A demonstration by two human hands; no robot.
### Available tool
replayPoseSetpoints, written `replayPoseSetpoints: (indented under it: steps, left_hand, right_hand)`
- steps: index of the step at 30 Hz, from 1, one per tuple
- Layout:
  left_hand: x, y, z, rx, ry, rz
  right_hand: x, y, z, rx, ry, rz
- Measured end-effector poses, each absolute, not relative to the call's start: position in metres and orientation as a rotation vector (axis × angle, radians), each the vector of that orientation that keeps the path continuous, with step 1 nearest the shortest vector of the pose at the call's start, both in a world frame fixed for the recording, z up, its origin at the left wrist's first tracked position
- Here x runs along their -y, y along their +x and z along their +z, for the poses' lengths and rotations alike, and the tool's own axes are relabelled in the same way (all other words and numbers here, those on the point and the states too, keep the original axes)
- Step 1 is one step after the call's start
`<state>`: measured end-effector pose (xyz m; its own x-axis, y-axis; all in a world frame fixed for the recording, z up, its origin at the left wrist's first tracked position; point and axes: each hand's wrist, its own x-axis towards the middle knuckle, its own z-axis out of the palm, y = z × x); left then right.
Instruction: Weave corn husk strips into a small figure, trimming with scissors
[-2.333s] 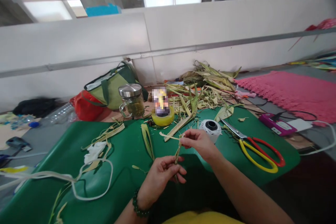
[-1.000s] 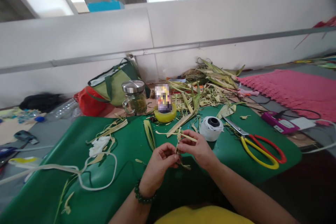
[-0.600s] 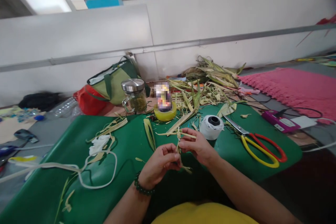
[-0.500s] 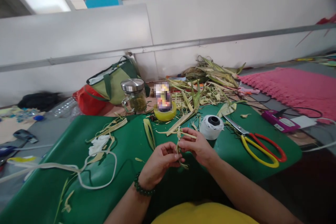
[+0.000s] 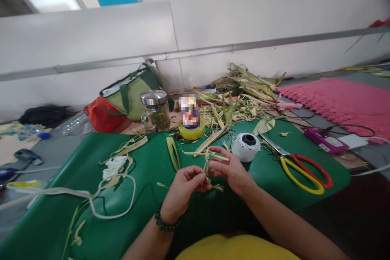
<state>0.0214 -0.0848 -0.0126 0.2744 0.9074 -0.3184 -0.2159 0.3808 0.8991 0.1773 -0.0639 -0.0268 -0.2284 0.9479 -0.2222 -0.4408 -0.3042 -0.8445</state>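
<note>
Between my hands is a small figure of twisted, knotted corn husk (image 5: 206, 157), upright, with a thin strip sticking out to each side near its top. My left hand (image 5: 190, 180), a dark bead bracelet at its wrist, pinches the lower part, and loose husk ends poke out below the fingers. My right hand (image 5: 230, 170) holds the upper part, its fingers behind the right-hand strip. A spool of white thread (image 5: 244, 151) stands just beyond my right hand. Scissors with red and yellow handles (image 5: 294, 166) lie to the right, blades apart.
A green mat (image 5: 146, 203) covers the work surface. At the back are a heap of corn husks (image 5: 237, 105), a glass mug with a steel lid (image 5: 155, 111), a yellow tape roll (image 5: 191, 131) and a green bag (image 5: 134, 93). A white cord (image 5: 91, 199) loops at left.
My left thumb and fingers have shifted slightly on the lower husk, and its loose ends now stick out further to the right. My right hand stays nearly in place.
</note>
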Motion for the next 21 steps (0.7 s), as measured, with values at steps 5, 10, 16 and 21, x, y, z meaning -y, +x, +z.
replayPoseSetpoints:
  steps: [5,10,16,21]
  left_hand:
    - [0.084,0.025,-0.011,-1.062,0.896,1.064]
    - [0.086,0.031,-0.012,-1.082,0.984,1.075]
    - [0.087,0.03,-0.013,-1.145,1.082,1.007]
    - [0.088,0.029,-0.013,-1.065,0.999,0.934]
  right_hand:
    - [0.075,0.177,-0.029,0.707,-0.942,1.717]
    - [0.078,0.176,-0.028,1.167,-1.068,1.571]
    - [0.076,0.182,-0.023,1.587,-1.127,1.195]
    - [0.077,0.182,-0.024,1.77,-1.148,0.861]
